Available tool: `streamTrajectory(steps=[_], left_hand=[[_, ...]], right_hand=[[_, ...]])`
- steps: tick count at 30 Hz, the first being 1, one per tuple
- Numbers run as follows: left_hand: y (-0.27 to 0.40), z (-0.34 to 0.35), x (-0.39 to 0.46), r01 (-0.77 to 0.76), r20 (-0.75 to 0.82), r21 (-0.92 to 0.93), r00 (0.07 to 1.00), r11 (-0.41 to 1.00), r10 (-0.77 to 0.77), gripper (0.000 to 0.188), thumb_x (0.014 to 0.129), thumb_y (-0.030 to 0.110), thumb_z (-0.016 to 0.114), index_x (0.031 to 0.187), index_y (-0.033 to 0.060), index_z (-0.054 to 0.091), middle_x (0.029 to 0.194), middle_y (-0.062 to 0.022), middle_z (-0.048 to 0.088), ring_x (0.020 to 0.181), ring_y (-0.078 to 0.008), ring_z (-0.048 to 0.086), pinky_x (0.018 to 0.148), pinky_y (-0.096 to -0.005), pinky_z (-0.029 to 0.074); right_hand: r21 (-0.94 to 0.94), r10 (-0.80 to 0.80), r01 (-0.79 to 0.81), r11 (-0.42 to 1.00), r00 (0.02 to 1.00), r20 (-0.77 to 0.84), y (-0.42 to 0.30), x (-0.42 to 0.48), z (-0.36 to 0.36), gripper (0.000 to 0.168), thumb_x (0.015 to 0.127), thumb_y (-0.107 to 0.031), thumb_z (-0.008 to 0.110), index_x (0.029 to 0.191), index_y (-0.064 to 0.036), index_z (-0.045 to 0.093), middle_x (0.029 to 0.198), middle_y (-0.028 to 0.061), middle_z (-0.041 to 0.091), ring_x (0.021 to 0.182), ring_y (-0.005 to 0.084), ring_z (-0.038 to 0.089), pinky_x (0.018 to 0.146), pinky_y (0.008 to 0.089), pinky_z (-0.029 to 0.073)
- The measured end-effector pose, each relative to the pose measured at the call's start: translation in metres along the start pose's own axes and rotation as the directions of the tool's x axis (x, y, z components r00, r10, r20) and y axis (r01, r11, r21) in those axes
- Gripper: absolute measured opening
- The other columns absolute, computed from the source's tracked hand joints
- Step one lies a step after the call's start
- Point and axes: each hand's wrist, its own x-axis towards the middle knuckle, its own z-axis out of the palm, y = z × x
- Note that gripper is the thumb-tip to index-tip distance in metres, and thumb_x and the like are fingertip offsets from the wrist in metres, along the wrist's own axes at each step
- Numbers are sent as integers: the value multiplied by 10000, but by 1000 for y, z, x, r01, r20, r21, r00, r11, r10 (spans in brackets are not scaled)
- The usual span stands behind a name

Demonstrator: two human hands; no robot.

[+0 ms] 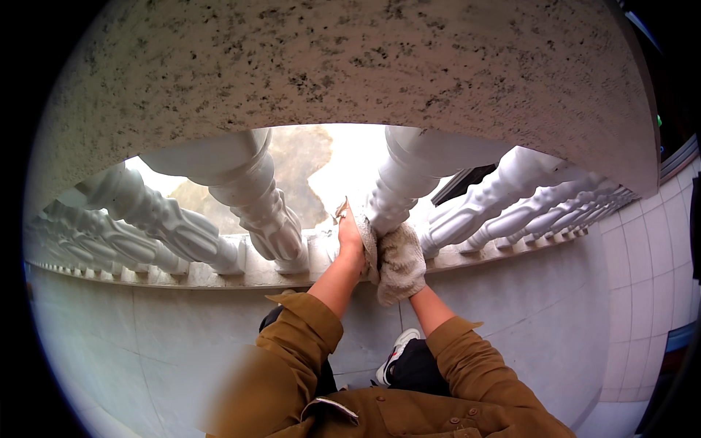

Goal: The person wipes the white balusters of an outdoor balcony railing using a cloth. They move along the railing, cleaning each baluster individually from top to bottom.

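Observation:
My left hand [350,238] reaches along the left side of a white carved baluster [390,205], with beige towelling cloth between it and the post. A crumpled end of the cloth sticks out past the fingertips. On the baluster's right side, a thick fold of beige terry cloth [402,260] covers my right hand up to the wrist, so its fingers are hidden. Both hands press the cloth against the lower part of the baluster. Whether it is one cloth around the post or two separate pieces, I cannot tell.
A broad speckled stone handrail [350,65] overhangs the balusters. More white balusters [274,219] curve away on both sides, standing on a pale stone base ledge [208,280]. Grey floor tiles [219,334] lie underneath, with my white shoe [400,350] close to the ledge.

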Motion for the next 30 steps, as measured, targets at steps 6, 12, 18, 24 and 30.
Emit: streamTrajectory(steps=[6, 12, 18, 24, 30], left_hand=[[9, 2, 12, 259, 204, -74, 949, 963, -240, 386, 920, 369, 387, 1126, 66, 507, 1050, -83, 581, 957, -235, 556, 847, -371, 465], [12, 7, -1, 171, 186, 15, 968, 985, -171, 521, 904, 451, 409, 1197, 26, 480, 1096, -95, 566, 975, -217, 544, 848, -321, 444], [20, 15, -12, 8, 203, 302, 976, 953, -73, 499, 930, 428, 360, 1211, 27, 454, 1165, -110, 531, 1041, -216, 512, 915, -337, 402], [33, 20, -43, -368, 526, 260, 829, 893, 189, 422, 945, 338, 358, 1152, -14, 465, 1090, -108, 544, 992, -176, 513, 869, -295, 408], [40, 24, -46, -640, 598, 513, 744, 572, 297, 437, 959, 302, 353, 1189, -65, 406, 1139, -166, 516, 1062, -236, 465, 939, -317, 341]], right_hand=[[-7, 23, -22, 1000, 994, 110, 27, -24, 33, 261, 771, -107, 444, 999, -7, 523, 947, 176, 551, 919, 310, 530, 856, 390, 406], [-249, -91, 124, 960, 986, 140, 14, -24, 10, 268, 764, -101, 465, 995, 23, 522, 901, 183, 557, 850, 296, 555, 801, 377, 434], [-267, -192, 94, 959, 910, -368, 14, -25, -8, 196, 779, -118, 487, 939, -28, 554, 852, 135, 555, 786, 258, 544, 742, 392, 427], [591, 299, -113, 799, 927, -227, -22, 14, -36, 132, 824, -116, 466, 798, -21, 552, 735, 101, 550, 685, 233, 541, 600, 351, 430], [679, 377, -229, 697, 923, -75, -19, 33, -31, 248, 884, -134, 452, 1101, -15, 468, 982, 101, 545, 907, 156, 521, 748, 282, 454]])
